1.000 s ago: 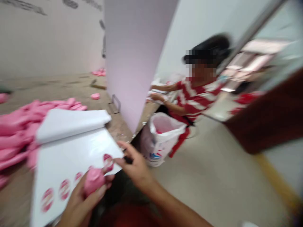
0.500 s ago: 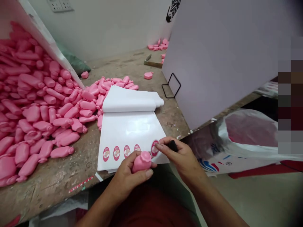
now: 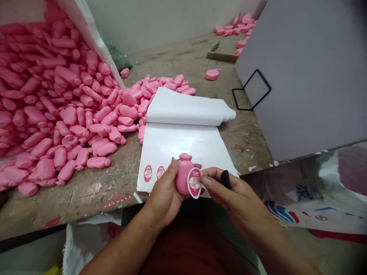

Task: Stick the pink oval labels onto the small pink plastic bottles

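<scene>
- Pink bottle (image 3: 183, 177): upright, neck up, in left hand (image 3: 166, 194), over near edge of sticker sheet (image 3: 183, 142).
- Left hand: closed round bottle, thumb on one side.
- Right hand (image 3: 236, 192): thumb and finger pinching oval sticker (image 3: 194, 183), which overlaps bottle front; can't tell how much is stuck on.
- Dark object (image 3: 225, 178): tucked in right hand's curled fingers, mostly hidden, can't tell what.
- Sticker sheet: flat on surface (image 3: 77, 194), far part folded over; two stickers seen on it, left hand covers part of the row area.
- White-walled container (image 3: 99, 36): at left, full of pink bottles, cut off by frame.
- Bottle pile (image 3: 100, 128): spills from container opening across surface, up beside sheet.
- Printed plastic bag (image 3: 309, 194): lower right, pink inside, contents unclear, cut off.
- White bag (image 3: 82, 242): below surface edge, bit of pink showing, rest hidden.
- Grey panel (image 3: 309, 76): stands at right, blocks view behind; black wire frame (image 3: 265, 88) at its base.
- Green bag (image 3: 119, 57): behind container, partly hidden.
</scene>
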`<state>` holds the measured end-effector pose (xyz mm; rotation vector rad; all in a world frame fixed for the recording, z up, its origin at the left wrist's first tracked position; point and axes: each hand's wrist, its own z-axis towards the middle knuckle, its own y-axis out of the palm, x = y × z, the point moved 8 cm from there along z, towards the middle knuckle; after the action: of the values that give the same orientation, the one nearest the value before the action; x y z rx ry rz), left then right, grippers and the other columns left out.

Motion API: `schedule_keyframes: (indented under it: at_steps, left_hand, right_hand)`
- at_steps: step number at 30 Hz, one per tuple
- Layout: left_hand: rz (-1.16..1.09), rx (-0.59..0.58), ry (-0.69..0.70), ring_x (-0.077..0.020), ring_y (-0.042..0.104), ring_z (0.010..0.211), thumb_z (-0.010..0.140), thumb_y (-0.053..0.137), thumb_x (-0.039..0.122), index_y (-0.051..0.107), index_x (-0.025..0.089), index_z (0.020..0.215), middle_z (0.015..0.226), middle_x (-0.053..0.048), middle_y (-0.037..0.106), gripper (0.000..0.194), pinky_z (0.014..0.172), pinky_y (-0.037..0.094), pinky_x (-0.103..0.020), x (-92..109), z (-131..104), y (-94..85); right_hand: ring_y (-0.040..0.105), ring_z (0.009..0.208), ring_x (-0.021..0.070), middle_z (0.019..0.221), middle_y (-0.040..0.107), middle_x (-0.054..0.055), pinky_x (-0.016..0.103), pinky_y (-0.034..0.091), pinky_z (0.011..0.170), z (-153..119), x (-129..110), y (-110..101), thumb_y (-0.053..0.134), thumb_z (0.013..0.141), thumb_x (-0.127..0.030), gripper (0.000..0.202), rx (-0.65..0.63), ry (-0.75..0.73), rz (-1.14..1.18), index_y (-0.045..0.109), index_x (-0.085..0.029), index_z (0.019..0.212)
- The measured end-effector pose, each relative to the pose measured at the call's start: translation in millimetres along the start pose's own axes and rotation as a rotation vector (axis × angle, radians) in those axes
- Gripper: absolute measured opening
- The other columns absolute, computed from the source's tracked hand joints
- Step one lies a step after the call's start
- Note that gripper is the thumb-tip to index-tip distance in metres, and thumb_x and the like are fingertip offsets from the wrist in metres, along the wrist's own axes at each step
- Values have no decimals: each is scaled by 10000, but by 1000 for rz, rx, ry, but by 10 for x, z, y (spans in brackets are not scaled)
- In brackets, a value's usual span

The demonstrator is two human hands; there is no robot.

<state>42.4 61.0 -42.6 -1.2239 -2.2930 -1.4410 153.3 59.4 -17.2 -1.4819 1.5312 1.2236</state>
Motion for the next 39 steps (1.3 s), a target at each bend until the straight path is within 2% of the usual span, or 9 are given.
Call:
schedule_keyframes:
  at_steps: [4,7,11,15,23,26,33,39]
  left_hand:
    - [2,6,0,-158,664,790,991,426,508,620,155,1154,982,-107,705,434,695,537,-266,-7,-17,-5]
    - [-2,-32,26,-160,661,800,998,427,478,610,171,1157,957,-89,699,391,753,535,-291,-8,-19,12]
    - [-13,-63,76,-168,652,838,970,511,460,627,187,1141,910,-55,675,342,866,515,-335,-14,-14,21]
    - [-7,-62,125,-181,638,916,956,541,448,648,188,1121,918,-46,656,325,922,487,-344,-13,-15,19]
    - [3,-93,136,-185,634,935,974,508,452,643,186,1124,933,-53,657,334,919,479,-339,-23,-5,21]
    - [14,-107,133,-182,632,935,982,490,451,640,193,1131,944,-53,656,334,908,482,-333,-33,0,16]
    - [32,-79,144,-168,613,888,963,533,445,670,177,1106,931,-51,643,333,928,470,-342,-41,5,4]
    - [22,-86,148,-162,608,891,949,555,469,675,183,1114,947,-48,640,351,933,462,-334,-49,11,-2]
  right_hand:
    - [521,669,138,722,604,-5,288,465,685,33,47,37,742,799,-484,289,-25,10,-3,694,-199,798]
    - [541,692,150,731,602,-1,293,475,691,32,11,53,738,799,-477,284,-37,-4,-6,693,-196,793]
    - [521,657,135,664,534,-30,277,473,683,16,3,73,737,801,-461,259,-60,13,3,699,-205,799]
    - [499,648,119,696,544,-32,260,457,682,18,42,64,731,817,-458,253,-61,16,-6,693,-208,817]
    - [501,649,131,647,502,-44,269,453,679,28,41,30,731,799,-472,270,-33,16,-28,669,-209,807]
    - [506,655,143,590,445,-53,277,454,683,26,2,27,729,788,-474,270,-27,-5,-58,671,-210,785]
    - [440,574,123,592,463,-44,261,408,562,29,11,38,729,772,-510,316,-36,19,-44,673,-199,782]
    - [412,549,115,579,435,-52,258,392,540,40,-5,23,726,761,-530,336,-29,7,-88,664,-200,775]
